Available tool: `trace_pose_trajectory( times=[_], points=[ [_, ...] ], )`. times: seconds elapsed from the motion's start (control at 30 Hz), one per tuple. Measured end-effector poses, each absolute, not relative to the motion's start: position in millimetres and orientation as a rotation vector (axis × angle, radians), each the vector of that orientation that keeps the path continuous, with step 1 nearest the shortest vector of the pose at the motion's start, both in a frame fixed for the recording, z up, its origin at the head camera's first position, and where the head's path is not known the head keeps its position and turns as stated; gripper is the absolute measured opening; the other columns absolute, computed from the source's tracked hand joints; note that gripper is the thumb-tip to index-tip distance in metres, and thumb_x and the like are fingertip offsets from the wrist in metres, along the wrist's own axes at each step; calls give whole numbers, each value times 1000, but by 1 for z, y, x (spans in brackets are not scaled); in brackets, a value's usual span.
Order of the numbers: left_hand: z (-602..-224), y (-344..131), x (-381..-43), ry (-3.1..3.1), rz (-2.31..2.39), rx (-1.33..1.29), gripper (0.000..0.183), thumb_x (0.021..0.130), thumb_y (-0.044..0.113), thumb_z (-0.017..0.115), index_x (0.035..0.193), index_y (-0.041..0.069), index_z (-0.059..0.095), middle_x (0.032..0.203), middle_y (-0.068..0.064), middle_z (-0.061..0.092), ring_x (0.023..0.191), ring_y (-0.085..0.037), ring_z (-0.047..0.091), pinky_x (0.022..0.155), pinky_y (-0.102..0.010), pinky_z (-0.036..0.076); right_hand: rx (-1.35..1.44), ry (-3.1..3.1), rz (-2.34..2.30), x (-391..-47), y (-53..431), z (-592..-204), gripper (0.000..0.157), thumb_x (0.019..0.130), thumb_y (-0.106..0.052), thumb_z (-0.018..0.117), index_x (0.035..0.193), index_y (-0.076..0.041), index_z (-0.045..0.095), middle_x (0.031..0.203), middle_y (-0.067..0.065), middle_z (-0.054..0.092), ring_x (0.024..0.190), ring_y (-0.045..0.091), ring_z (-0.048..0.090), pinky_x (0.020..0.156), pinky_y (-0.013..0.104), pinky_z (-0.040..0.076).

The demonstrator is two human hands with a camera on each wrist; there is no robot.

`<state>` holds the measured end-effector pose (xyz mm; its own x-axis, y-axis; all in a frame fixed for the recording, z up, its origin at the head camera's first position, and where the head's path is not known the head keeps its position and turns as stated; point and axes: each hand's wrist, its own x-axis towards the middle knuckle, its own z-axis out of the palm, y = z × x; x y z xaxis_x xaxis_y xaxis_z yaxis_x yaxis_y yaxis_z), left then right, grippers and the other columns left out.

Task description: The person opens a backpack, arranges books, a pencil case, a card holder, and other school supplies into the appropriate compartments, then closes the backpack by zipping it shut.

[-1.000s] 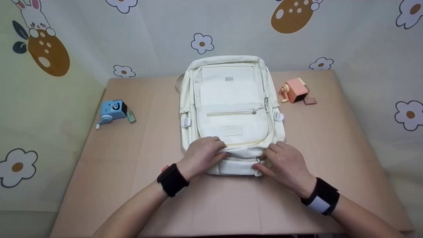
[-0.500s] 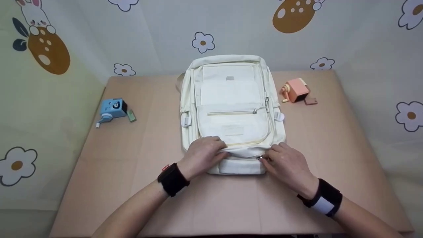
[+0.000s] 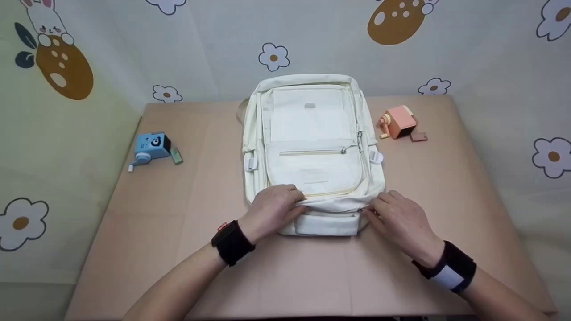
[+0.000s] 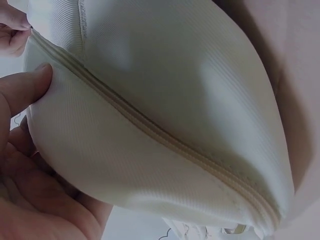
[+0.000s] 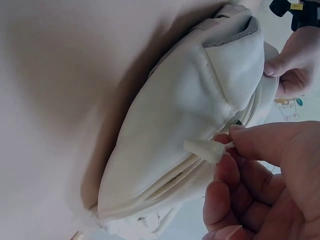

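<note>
A cream backpack (image 3: 314, 171) lies on the table with its lower end toward me. My left hand (image 3: 274, 206) grips the fabric at that end; in the left wrist view its thumb (image 4: 30, 87) lies on the cloth beside a zipper (image 4: 145, 127) and its fingers go behind the fold. My right hand (image 3: 399, 220) is at the lower right corner. In the right wrist view its thumb and fingers pinch a zipper pull with a pale tab (image 5: 204, 149). Just in front of the hands shows a white lower panel (image 3: 328, 225).
A blue crank pencil sharpener (image 3: 151, 146) stands at the table's left, with a small green block (image 3: 176, 156) beside it. Right of the backpack are a pink crank sharpener (image 3: 399, 121) and a small brownish-pink block (image 3: 418, 136). A patterned curtain (image 3: 223, 44) hangs behind the table (image 3: 214, 276).
My right hand has moved to the right along the lower zipper, taking the pull toward the backpack's corner. My left hand keeps its grip in nearly the same place.
</note>
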<state>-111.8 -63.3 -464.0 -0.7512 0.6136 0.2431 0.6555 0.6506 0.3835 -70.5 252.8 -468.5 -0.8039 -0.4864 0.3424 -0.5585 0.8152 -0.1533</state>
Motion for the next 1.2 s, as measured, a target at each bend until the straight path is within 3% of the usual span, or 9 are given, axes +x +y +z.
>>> trace_pose_trajectory(
  times=[0.43,0.57,0.87,1.2],
  points=[
    [-463,-63,-112,-2768,-677,-1097,14,92,27,78,88,15,71,80,4,62,71,-14,60,63,-34,49,660,-2794,391,-74,272,-471,13,83,-7,82,87,-11,70,79,-3,60,73,19,52,56,31,42],
    [-459,-60,-111,-2792,-665,-1123,13,92,27,78,97,15,74,85,4,65,76,-14,62,67,-34,51,670,-2752,398,-74,273,-473,12,82,-5,81,86,-11,72,79,-4,62,72,17,53,55,31,42],
    [-439,-30,-111,-2792,-515,-1217,32,93,37,75,117,15,73,101,2,68,86,-17,61,71,-32,50,678,-2690,416,-74,274,-474,12,79,-6,80,84,-13,72,78,-5,62,71,16,53,53,29,42],
    [-437,12,-111,-2761,-284,-1281,22,93,36,73,101,15,70,92,1,65,79,-20,60,63,-34,48,683,-2681,420,-75,273,-474,13,78,-6,83,85,-13,73,79,-4,65,72,17,55,55,30,44]
  ],
)
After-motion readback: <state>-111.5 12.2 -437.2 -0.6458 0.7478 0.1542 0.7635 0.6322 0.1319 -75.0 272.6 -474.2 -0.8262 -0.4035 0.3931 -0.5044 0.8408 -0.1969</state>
